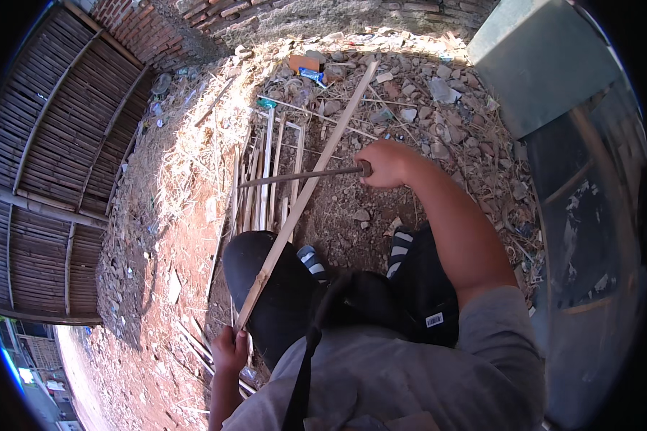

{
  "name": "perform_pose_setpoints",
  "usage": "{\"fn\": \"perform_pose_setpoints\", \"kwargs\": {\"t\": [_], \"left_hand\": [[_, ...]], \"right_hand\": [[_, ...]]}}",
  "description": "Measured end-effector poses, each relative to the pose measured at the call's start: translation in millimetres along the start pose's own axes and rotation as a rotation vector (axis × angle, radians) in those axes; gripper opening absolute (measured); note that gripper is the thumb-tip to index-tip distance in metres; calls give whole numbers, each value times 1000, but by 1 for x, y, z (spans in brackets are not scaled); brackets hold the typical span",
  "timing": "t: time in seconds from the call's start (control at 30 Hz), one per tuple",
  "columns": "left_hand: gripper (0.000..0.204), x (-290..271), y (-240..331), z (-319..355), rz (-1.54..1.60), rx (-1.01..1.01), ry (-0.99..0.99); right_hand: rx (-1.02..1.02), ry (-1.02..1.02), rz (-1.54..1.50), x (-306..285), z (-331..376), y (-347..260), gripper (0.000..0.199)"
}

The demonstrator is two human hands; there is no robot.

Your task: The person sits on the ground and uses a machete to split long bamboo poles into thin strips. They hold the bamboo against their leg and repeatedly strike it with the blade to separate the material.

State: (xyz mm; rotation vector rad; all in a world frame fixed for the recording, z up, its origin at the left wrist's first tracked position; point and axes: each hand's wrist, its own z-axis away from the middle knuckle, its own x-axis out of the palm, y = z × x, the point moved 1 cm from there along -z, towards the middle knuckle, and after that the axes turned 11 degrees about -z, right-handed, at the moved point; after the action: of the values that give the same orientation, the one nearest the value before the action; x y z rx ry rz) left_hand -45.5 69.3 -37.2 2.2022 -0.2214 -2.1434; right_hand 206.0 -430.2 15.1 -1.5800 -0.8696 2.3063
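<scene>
My left hand [229, 350] is closed round the lower end of a long pale bamboo strip [287, 225]. The strip slants up and away across my left knee, its far end over the rubble. In my right hand [386, 164] is the short handle of a long, narrow knife [284, 177] with a dark, rusty-looking blade. Its blade points left and crosses the strip around mid-length; whether the two touch I cannot tell. Beneath the blade lie several thin bamboo strips [268, 154] on the ground, side by side.
A woven bamboo wall [57, 136] stands at left, a brick wall [226, 18] at the far side. Large grey-green and dark panels [546, 68] rise on the right. Stones, straw and litter, including a blue wrapper [312, 75], cover the dirt ground. My feet in striped footwear [400, 251] are close by.
</scene>
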Motion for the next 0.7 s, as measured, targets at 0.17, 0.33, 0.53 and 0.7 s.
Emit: {"fn": "perform_pose_setpoints", "kwargs": {"t": [0.17, 0.33, 0.53, 0.7], "left_hand": [[44, -15, 7, -4, -31, -93, -85], [40, -37, 17, -7, -34, -116, -134], [45, -16, 9, -5, 38, -138, -114], [44, -20, 0, -2, -10, -142, -141]], "right_hand": [[65, 229, -147, -11, -2, 32, 28], [-53, -50, 34, 4, 3, -12, 33], [47, 293, -225, 3, -7, 30, 30], [86, 79, -36, -18, 14, -10, 31]]}}
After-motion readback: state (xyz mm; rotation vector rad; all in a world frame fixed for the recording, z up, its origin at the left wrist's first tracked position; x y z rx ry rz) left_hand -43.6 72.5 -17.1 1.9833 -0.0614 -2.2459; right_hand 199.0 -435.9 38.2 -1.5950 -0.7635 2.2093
